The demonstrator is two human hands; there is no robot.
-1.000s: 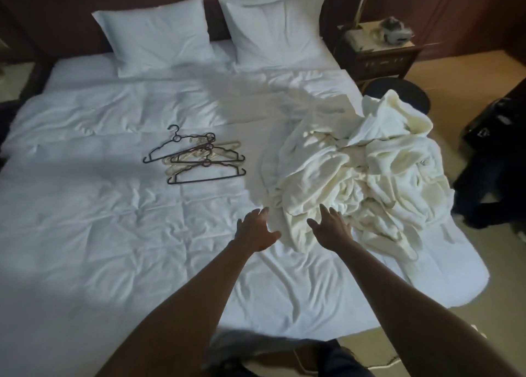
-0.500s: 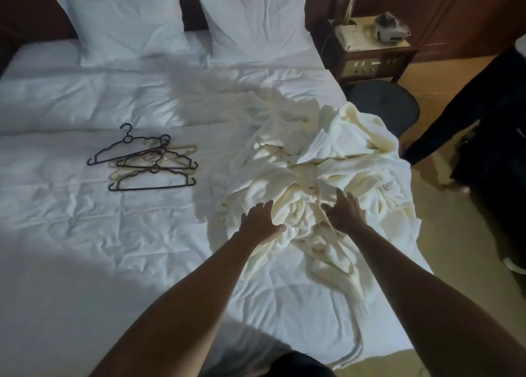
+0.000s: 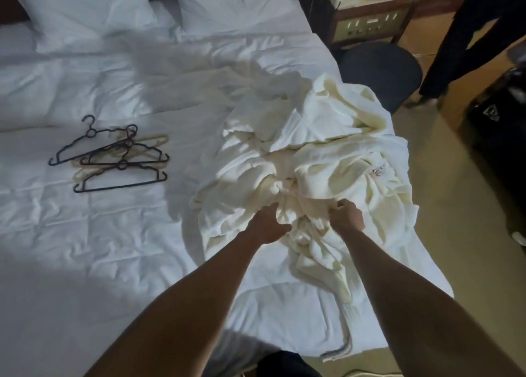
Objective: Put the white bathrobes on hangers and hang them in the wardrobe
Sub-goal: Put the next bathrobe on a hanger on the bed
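Step 1, I've got left hand (image 3: pixel 267 223) & right hand (image 3: pixel 345 216), fingers curled pinching bathrobes (image 3: pixel 313 160) near bed's (image 3: pixel 85 248) right edge; next: separate one, w/ hangers (image 3: pixel 113 157) mid-bed.

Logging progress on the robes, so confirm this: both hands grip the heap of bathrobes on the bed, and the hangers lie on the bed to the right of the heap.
One detail is wrong. The head view shows the hangers lying to the left of the heap of bathrobes, not the right. The rest stands: the left hand and right hand both have a grip on the heap, which lies on the bed.
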